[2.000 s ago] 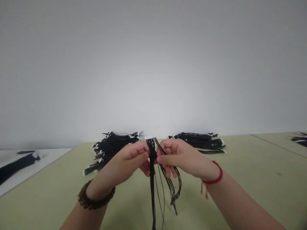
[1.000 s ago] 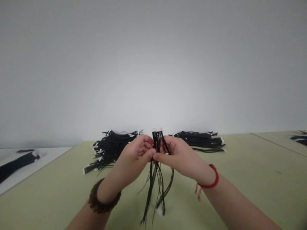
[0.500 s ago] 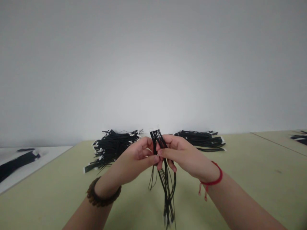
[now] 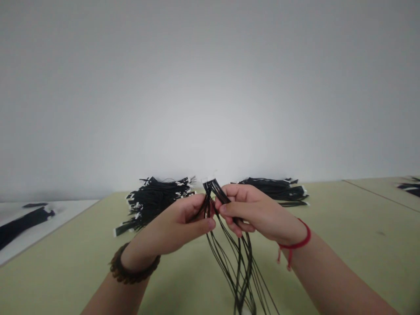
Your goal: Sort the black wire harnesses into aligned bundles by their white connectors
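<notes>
A small bunch of thin black wires (image 4: pixel 239 271) with white connectors at the top ends (image 4: pixel 208 180) stands up between my hands, its long strands fanning down toward the table. My left hand (image 4: pixel 173 223) pinches the bunch from the left, just below the connectors. My right hand (image 4: pixel 252 210) grips it from the right, with the wires passing between thumb and fingers. The two hands nearly touch. Part of the bunch is hidden by my fingers.
Two piles of black wires with white ends, one (image 4: pixel 152 203) left and one (image 4: pixel 275 191) right, lie at the far edge of the pale green table (image 4: pixel 59 249). A black bundle lies on a white surface (image 4: pixel 72 208) at left; more wires (image 4: pixel 410 189) lie far right.
The hanging strands have spread wider and reach lower in view. The connectors have tilted left, and my hands have moved slightly apart along the bunch.
</notes>
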`<state>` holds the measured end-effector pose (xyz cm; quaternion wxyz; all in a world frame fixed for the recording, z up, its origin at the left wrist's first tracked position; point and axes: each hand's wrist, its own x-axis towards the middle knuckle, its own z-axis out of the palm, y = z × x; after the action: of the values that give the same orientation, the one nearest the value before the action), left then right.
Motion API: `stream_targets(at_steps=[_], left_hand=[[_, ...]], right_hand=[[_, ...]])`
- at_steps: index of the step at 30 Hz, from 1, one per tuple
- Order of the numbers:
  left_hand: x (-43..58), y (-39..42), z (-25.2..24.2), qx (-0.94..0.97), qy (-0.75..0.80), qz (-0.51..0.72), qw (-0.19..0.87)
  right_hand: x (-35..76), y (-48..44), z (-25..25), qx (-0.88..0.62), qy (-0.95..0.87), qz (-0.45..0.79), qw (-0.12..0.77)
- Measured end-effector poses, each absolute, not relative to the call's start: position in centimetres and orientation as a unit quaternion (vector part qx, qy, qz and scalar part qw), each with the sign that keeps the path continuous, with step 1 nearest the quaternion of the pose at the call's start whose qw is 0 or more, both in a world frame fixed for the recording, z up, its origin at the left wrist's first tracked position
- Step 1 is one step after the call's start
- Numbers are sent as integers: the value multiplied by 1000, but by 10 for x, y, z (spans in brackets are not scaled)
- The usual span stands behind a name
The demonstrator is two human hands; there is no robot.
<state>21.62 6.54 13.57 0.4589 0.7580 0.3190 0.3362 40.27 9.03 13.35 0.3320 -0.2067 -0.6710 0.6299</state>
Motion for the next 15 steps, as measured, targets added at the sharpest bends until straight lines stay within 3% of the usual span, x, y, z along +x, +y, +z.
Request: stream_targets(at_steps=[15], left_hand=[[202,67,144,757,388,397,344]], right_hand=[[408,90,138,-220,-643,628,380]])
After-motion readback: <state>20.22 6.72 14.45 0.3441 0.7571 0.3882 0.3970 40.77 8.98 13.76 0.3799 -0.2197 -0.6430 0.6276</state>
